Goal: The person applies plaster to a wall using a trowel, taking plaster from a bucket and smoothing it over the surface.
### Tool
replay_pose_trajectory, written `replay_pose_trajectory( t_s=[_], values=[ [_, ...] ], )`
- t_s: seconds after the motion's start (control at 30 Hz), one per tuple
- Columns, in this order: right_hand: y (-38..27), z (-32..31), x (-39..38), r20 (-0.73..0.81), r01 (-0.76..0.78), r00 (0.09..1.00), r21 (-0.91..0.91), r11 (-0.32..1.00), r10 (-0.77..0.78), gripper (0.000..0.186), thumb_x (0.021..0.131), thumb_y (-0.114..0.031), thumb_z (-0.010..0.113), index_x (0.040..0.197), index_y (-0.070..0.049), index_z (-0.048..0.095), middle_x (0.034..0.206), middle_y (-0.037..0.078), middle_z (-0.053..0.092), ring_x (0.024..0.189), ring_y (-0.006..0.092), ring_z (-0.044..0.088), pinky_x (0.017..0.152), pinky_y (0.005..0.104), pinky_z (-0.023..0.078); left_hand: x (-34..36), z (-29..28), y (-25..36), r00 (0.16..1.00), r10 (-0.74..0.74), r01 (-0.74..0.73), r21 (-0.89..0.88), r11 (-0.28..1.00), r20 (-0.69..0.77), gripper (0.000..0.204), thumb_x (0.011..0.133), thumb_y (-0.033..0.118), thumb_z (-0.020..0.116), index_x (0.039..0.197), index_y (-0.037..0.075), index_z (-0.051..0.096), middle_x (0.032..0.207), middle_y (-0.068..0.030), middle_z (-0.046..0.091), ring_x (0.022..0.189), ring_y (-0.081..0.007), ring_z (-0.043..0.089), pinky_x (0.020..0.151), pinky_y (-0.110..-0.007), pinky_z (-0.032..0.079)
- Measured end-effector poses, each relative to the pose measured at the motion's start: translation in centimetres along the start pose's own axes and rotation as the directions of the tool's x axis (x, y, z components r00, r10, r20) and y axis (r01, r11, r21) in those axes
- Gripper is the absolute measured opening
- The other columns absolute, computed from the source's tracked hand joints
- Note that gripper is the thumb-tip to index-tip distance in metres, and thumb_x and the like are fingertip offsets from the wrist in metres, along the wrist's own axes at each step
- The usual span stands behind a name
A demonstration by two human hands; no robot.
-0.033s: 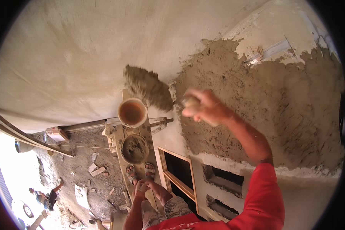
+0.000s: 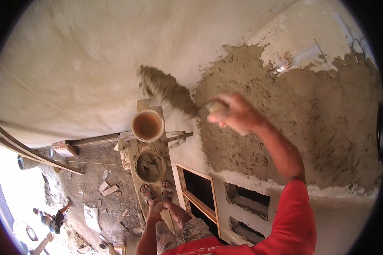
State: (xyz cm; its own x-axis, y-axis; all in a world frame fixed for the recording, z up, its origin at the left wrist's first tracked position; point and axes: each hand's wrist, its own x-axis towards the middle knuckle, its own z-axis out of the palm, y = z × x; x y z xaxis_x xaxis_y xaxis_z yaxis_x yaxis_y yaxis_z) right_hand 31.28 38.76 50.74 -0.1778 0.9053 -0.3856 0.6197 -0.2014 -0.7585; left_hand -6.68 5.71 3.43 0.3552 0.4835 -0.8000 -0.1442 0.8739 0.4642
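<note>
Nearest, right of centre, the right hand (image 2: 238,114), blurred, had its grip wrapped tightly around a trowel (image 2: 217,107). It had shifted slightly rightward since the earlier picture with mortar (image 2: 168,89) still heaped on the trowel, so that load was apparently not yet on the wall (image 2: 102,55). The mortar lay left of the grip and slightly above it. Lower centre was the left hand (image 2: 156,206); whether it held anything I couldn't tell. Beyond, a plank platform (image 2: 132,148) carried a bucket (image 2: 147,140) and a basin (image 2: 136,165). Far off, lower left, was a person (image 2: 51,219).
</note>
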Motion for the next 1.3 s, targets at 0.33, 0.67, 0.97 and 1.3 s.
replay_pose_trajectory(
  t_s=[0.33,0.67,0.97,1.3],
  values=[
    [7.6,-27.7,-3.8,-0.915,-0.583,0.352,-0.051,0.811,0.195,0.039,0.091,-0.031,0.063,0.115,-0.001,0.059,0.079,0.009,0.063,0.063,0.0157,0.060,0.051,0.0287,0.051,0.1,-3.4,1.0,0.997,0.078,-0.071,0.185,0.980,-0.028,0.047,0.088,0.020,0.062,0.129,-0.001,0.050,0.088,-0.0048,0.058,0.065,-0.0135,0.058,0.057,-0.028,0.050],
    [5.2,-14.0,-5.4,-0.736,-0.372,0.578,0.146,0.916,0.352,0.036,0.088,-0.032,0.064,0.112,-0.006,0.059,0.075,0.005,0.058,0.056,0.0111,0.054,0.045,0.0261,0.049,-1.8,-0.4,4.9,0.990,0.049,-0.024,0.194,0.981,-0.129,0.046,0.088,0.017,0.061,0.129,0.000,0.050,0.097,-0.0072,0.058,0.078,-0.0142,0.060,0.064,-0.029,0.053],
    [24.4,-4.1,7.4,-0.531,-0.361,0.643,0.425,0.830,0.552,0.020,0.087,-0.016,0.064,0.098,-0.001,0.057,0.067,0.006,0.057,0.051,0.0154,0.055,0.044,0.0330,0.047,-5.5,-3.1,3.8,0.973,0.080,-0.034,0.207,0.978,-0.217,0.050,0.086,0.020,0.063,0.129,-0.001,0.050,0.099,-0.0083,0.060,0.074,-0.0145,0.060,0.061,-0.028,0.053],
    [30.9,-10.8,11.0,-0.824,-0.263,0.376,0.343,0.902,0.423,0.024,0.087,-0.018,0.068,0.103,-0.002,0.059,0.067,0.003,0.055,0.049,0.0152,0.053,0.044,0.0320,0.045,-9.9,-9.3,3.2,0.889,-0.076,0.176,0.183,0.967,-0.451,0.054,0.084,0.016,0.064,0.132,-0.002,0.046,0.102,-0.0142,0.061,0.082,-0.0213,0.064,0.062,-0.031,0.055]
  ],
)
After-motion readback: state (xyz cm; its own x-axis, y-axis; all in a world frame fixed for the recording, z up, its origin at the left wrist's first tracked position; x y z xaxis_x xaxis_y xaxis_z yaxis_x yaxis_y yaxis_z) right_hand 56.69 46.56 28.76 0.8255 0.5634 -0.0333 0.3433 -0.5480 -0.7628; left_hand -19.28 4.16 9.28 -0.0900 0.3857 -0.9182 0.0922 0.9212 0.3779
